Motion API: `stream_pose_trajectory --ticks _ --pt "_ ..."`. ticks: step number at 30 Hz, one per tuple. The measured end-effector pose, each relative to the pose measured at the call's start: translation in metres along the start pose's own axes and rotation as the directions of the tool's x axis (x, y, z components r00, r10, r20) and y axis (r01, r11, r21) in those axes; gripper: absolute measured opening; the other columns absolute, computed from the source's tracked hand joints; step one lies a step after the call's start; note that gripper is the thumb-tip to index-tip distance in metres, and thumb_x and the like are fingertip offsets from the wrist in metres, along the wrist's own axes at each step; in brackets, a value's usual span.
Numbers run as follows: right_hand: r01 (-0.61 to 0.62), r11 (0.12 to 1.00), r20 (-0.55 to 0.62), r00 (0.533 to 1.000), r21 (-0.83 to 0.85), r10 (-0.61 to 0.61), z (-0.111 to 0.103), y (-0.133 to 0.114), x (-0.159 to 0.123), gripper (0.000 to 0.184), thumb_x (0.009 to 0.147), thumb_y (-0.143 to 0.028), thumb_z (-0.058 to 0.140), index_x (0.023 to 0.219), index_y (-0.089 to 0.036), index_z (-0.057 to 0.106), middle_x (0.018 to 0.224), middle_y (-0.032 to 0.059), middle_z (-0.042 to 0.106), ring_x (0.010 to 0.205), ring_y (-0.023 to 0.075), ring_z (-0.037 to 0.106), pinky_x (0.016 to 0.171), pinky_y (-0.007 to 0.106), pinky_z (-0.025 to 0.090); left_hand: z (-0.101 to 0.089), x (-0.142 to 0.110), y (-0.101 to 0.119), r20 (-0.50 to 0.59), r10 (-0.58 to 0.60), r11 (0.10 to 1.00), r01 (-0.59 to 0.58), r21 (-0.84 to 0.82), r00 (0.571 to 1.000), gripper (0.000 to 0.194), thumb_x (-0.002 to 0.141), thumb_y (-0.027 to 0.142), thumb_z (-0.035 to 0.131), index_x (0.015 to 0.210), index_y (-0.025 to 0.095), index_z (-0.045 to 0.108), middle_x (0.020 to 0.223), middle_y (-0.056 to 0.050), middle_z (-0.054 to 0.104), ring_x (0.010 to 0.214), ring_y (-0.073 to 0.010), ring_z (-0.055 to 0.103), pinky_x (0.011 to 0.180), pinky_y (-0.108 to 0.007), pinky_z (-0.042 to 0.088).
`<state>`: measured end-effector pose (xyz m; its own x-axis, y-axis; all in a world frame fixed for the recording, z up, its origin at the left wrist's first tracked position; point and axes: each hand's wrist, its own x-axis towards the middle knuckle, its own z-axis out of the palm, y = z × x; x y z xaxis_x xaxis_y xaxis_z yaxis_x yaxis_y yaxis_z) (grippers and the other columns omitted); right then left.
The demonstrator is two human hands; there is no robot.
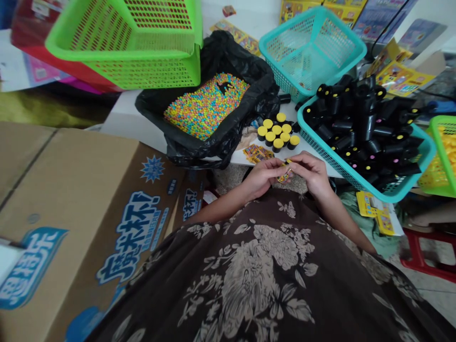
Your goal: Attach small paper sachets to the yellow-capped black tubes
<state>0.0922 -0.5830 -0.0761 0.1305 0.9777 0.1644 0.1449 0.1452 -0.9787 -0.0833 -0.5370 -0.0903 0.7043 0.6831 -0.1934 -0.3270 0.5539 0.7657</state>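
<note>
Crowded table (121, 116): left hand (261, 176) and right hand (309, 175) pinch a yellow label (285, 177) between fingertips; a fumble could drop it near the capped tubes (277, 134) at 12 o'clock.

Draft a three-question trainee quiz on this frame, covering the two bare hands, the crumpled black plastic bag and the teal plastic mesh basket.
1. True or false: the left hand and right hand both pinch a small yellow printed piece.
2. What lies in the crumpled black plastic bag? A) yellow cards B) multicoloured round beads C) crumpled paper
3. What colour is the plastic mesh basket holding the loose black cylinders?

Key: 1 true; 2 B; 3 teal.
</note>
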Motion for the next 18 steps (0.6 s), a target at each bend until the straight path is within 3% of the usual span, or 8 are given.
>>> stream_pose_trajectory --ticks 5,8,12,15,18 --pt "0.029 0.996 -0.047 0.999 0.090 -0.024 -0.002 0.012 -0.002 0.028 0.081 -0.056 0.086 0.091 -0.030 0.083 0.082 -0.0009 0.066 0.075 0.0166 0.061 0.073 0.035 0.054 -0.002 0.002 -0.004 0.010 -0.061 0.997 0.061 -0.057 0.998 0.044 0.064 0.044 0.099 0.079 0.019 0.067 0.077 -0.001 0.072 0.068 -0.0130 0.065 0.068 -0.030 0.055" --pt "0.100 0.995 -0.047 0.994 -0.026 -0.101 -0.002 0.012 -0.005 0.030 0.092 -0.057 0.075 0.106 -0.032 0.083 0.088 0.0015 0.066 0.080 0.0194 0.063 0.077 0.039 0.056 0.001 0.003 -0.002 0.003 -0.066 0.995 0.066 -0.073 0.998 0.045 0.061 0.044 0.101 0.080 0.018 0.068 0.077 0.000 0.071 0.067 -0.0125 0.064 0.069 -0.031 0.056" --pt "0.231 0.945 0.024 0.973 -0.232 -0.231 0.001 0.005 -0.007 0.039 0.099 -0.057 0.066 0.129 -0.036 0.077 0.111 0.0057 0.072 0.103 0.0258 0.067 0.091 0.044 0.058 0.005 0.005 0.005 -0.003 -0.043 0.994 0.042 -0.098 0.999 0.048 0.060 0.046 0.101 0.083 0.019 0.070 0.080 -0.001 0.071 0.070 -0.0133 0.064 0.070 -0.030 0.058" --pt "0.309 0.900 0.104 0.951 -0.309 -0.291 0.003 0.004 -0.007 0.042 0.099 -0.055 0.065 0.135 -0.035 0.074 0.118 0.0069 0.075 0.108 0.0274 0.068 0.096 0.048 0.059 0.004 0.007 0.007 -0.013 -0.013 0.997 0.012 -0.076 1.000 0.048 0.062 0.050 0.100 0.086 0.020 0.071 0.084 -0.002 0.072 0.071 -0.0134 0.064 0.070 -0.030 0.057" --pt "0.299 0.902 0.111 0.954 -0.311 -0.278 0.003 0.006 -0.005 0.038 0.099 -0.050 0.066 0.133 -0.035 0.075 0.116 0.0060 0.077 0.103 0.0266 0.069 0.092 0.048 0.060 0.001 0.008 0.007 0.015 0.002 1.000 -0.001 -0.022 1.000 0.043 0.070 0.052 0.095 0.085 0.021 0.070 0.082 -0.002 0.070 0.073 -0.0152 0.065 0.069 -0.032 0.057"
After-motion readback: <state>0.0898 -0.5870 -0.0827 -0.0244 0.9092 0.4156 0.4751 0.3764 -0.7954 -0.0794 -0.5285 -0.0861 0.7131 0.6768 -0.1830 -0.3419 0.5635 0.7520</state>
